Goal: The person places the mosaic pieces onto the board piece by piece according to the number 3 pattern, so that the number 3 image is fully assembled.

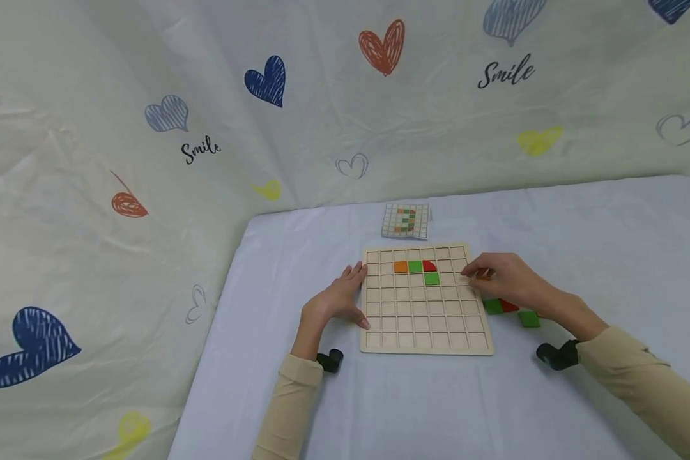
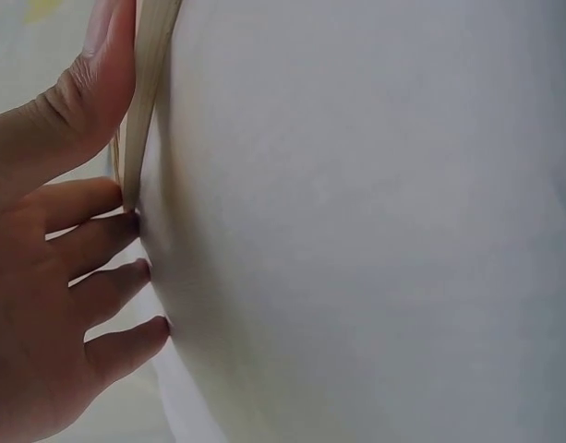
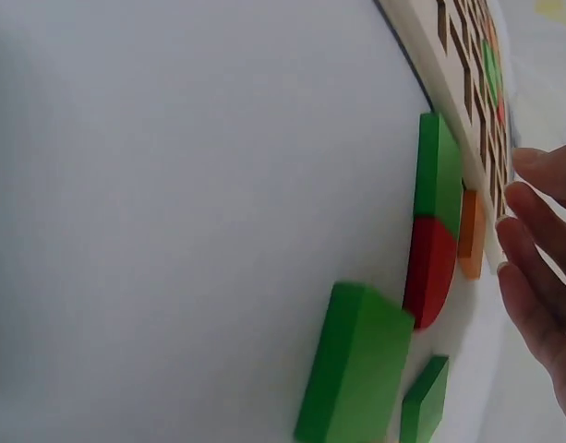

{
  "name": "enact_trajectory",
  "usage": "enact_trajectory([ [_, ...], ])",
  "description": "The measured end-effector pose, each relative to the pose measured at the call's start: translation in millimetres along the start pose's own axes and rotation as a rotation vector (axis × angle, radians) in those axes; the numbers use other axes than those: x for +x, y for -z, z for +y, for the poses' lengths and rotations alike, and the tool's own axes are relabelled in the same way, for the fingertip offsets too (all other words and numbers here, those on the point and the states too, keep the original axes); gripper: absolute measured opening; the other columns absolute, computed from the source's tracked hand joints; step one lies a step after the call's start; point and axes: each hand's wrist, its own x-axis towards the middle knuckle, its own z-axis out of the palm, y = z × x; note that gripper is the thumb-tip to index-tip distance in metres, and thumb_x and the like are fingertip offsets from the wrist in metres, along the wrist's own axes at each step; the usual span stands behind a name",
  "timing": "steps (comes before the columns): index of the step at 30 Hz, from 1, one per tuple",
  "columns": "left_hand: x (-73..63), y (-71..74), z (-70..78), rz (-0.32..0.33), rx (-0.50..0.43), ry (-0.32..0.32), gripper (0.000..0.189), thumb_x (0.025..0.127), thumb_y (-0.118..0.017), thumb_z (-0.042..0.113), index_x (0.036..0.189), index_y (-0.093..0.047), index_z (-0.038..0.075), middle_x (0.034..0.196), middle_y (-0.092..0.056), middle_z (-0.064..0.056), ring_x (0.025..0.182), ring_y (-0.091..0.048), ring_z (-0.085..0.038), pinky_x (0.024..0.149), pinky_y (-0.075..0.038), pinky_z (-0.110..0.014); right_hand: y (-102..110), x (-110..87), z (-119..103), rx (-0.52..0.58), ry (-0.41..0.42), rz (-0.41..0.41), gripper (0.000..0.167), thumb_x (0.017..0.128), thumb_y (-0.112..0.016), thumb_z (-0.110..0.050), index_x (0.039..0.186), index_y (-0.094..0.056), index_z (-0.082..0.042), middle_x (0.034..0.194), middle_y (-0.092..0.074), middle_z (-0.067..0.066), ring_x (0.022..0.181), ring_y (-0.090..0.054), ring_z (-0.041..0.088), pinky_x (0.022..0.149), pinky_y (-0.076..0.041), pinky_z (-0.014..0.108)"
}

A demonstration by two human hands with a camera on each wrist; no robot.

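Observation:
A light wooden grid board [image 1: 425, 352] lies flat on the white cloth. Set in its upper cells are an orange tile [image 1: 400, 267], a green tile [image 1: 415, 266], a red rounded-corner tile [image 1: 429, 266] and, below the red one, a second green tile [image 1: 432, 278]. My left hand [image 1: 339, 299] touches the board's left edge, thumb and fingers spread. At the right edge hovers my right hand [image 1: 508, 278]; its fingertips are close together, with no tile visible between them. Under it, a loose orange tile [image 3: 471, 235] lies against the board.
Beside the board's right side lie loose tiles: a green one [image 3: 438, 175] touching a red one [image 3: 429, 272], and more green ones, including a nearer green tile [image 1: 529, 319]. Behind the board lies a pattern card [image 1: 405, 221]. A heart-print curtain [image 1: 310, 147] hangs at the back and left.

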Motion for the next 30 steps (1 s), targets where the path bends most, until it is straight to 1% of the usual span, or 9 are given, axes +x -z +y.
enact_trajectory([
  [3,-0.6,-0.8,0.5,0.003,-0.001,0.002,0.126,0.071,-0.095,0.02,0.166,-0.012,0.009,0.174,-0.004,-0.007,0.161,0.0,-0.028,0.131,-0.011,-0.046,1.9,-4.8,6.3,-0.024,-0.017,0.015,0.02,0.089,-0.078,-0.007,0.109,-0.078,-0.007,0.099,-0.074,-0.001,0.088,-0.065,0.016,0.075,-0.056,0.026],
  [9,0.7,-2.1,1.7,0.003,0.012,0.018,0.126,0.072,-0.095,0.02,0.166,-0.012,0.01,0.174,-0.003,-0.006,0.162,0.0,-0.027,0.131,-0.01,-0.045,5.1,-10.6,16.6,-0.101,-0.002,0.069,0.019,0.085,-0.081,-0.005,0.104,-0.079,-0.005,0.091,-0.071,-0.002,0.082,-0.064,0.015,0.071,-0.056,0.027],
  [14,-0.2,-1.5,2.9,0.006,0.003,0.016,0.125,0.071,-0.095,0.019,0.166,-0.013,0.008,0.174,-0.005,-0.007,0.161,-0.001,-0.028,0.131,-0.011,-0.046,7.6,-15.1,22.5,-0.115,-0.008,0.086,0.019,0.084,-0.079,-0.002,0.103,-0.079,-0.004,0.091,-0.069,0.0,0.081,-0.06,0.015,0.069,-0.054,0.027],
  [18,-0.3,-1.7,2.8,0.004,-0.008,0.015,0.126,0.072,-0.095,0.018,0.166,-0.013,0.009,0.174,-0.004,-0.007,0.161,-0.001,-0.028,0.131,-0.011,-0.046,8.0,-18.5,26.3,-0.117,0.007,0.092,0.02,0.084,-0.079,-0.001,0.104,-0.078,-0.003,0.092,-0.068,0.001,0.081,-0.06,0.015,0.068,-0.053,0.027],
  [26,-0.4,-2.2,2.6,0.002,-0.016,0.008,0.126,0.072,-0.095,0.018,0.166,-0.012,0.009,0.174,-0.003,-0.007,0.161,0.0,-0.027,0.131,-0.01,-0.046,7.1,-22.8,30.7,-0.112,-0.02,0.067,0.022,0.085,-0.08,-0.004,0.106,-0.077,-0.003,0.095,-0.069,0.003,0.083,-0.06,0.017,0.07,-0.054,0.028],
  [30,-1.0,-1.7,2.2,0.004,-0.025,0.008,0.126,0.072,-0.095,0.018,0.166,-0.011,0.009,0.174,-0.003,-0.006,0.161,0.001,-0.027,0.131,-0.009,-0.046,9.0,-25.6,32.9,-0.13,-0.03,0.067,0.023,0.084,-0.081,-0.004,0.107,-0.077,-0.002,0.097,-0.07,0.004,0.084,-0.061,0.019,0.071,-0.055,0.03],
])
